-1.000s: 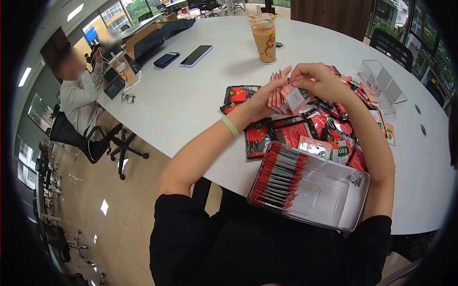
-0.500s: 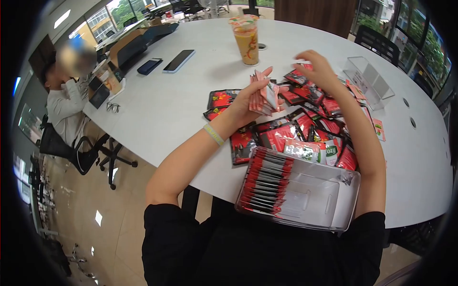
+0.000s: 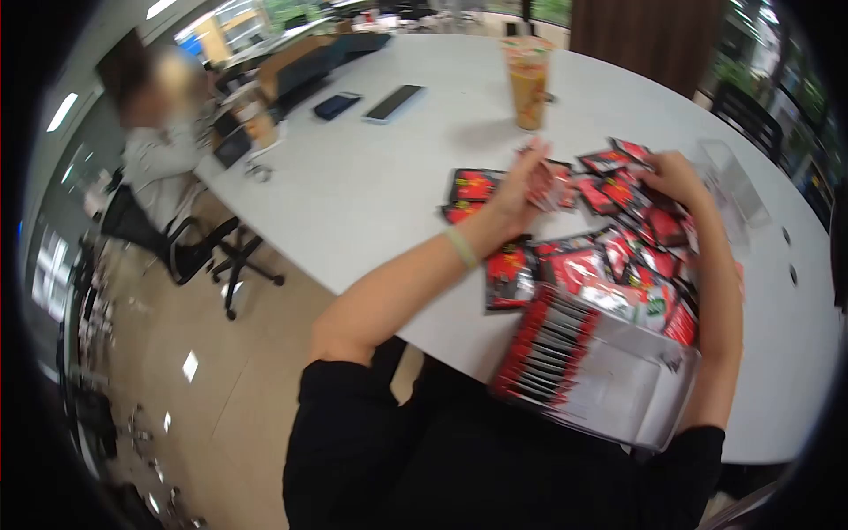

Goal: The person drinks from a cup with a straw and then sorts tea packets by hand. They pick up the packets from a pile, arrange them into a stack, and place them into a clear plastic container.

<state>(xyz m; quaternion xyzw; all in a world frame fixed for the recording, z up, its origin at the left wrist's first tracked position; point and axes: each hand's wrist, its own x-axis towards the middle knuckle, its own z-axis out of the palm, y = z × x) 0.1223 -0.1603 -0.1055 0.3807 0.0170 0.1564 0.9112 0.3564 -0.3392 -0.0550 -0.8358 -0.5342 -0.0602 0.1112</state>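
Observation:
My left hand [image 3: 519, 196] is closed on a small stack of pink packets [image 3: 546, 187] above the table, left of the pile. My right hand [image 3: 673, 179] reaches over the right side of a loose pile of red and black packets [image 3: 574, 265]; its fingers bend down at the packets, and whether they grip one is blurred. Near my body, a clear box [image 3: 632, 380] lies tilted at the table's edge. A row of red packets [image 3: 548, 349] fills its left part, while its right part shows a bare bottom.
A drink cup [image 3: 528, 88] stands behind the pile. Farther left lie a phone [image 3: 395, 103], a dark wallet-like item [image 3: 337, 106] and glasses [image 3: 258, 170]. A clear holder [image 3: 738, 190] is at the right. A person [image 3: 159, 150] sits at the far left beside another cup [image 3: 254, 119].
The whole view has shifted, so the table contents appear farther right. My right hand has come down onto the packets at the pile's right side. My left hand still holds its stack.

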